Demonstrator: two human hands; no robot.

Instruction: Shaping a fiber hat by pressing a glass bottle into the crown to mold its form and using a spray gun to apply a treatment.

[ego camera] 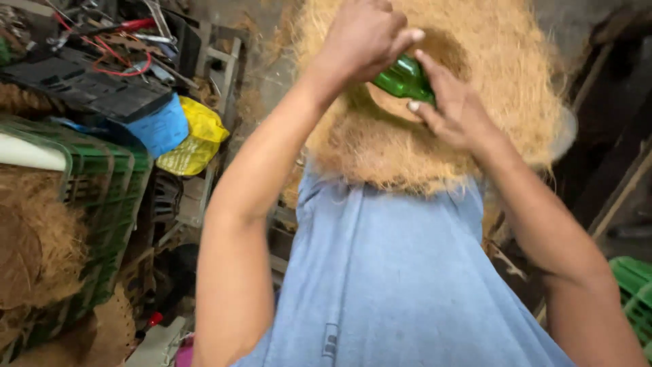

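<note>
Both hands are working a green bottle (403,79) against the coir mat (502,81): left hand (363,37) curling closed above it, right hand (451,102) pinching it from beside, so the pressing step appears underway, calling next for steady grip.

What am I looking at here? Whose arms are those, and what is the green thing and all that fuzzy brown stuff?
There is no machine here. A person wears a camera on their head, so you see just what they see when they look down: their own two arms and their blue shirt.

The left hand is curled into a fist up top. The right hand is beside it. Between them is a shiny green object, and both hands touch it. I cannot tell what it is.

Behind the hands is a big fuzzy mass of brown fibre, like coarse hair.

On the left are green plastic crates with more brown fibre, a yellow bag, something blue, and a dark pile of tools and wires.
</note>
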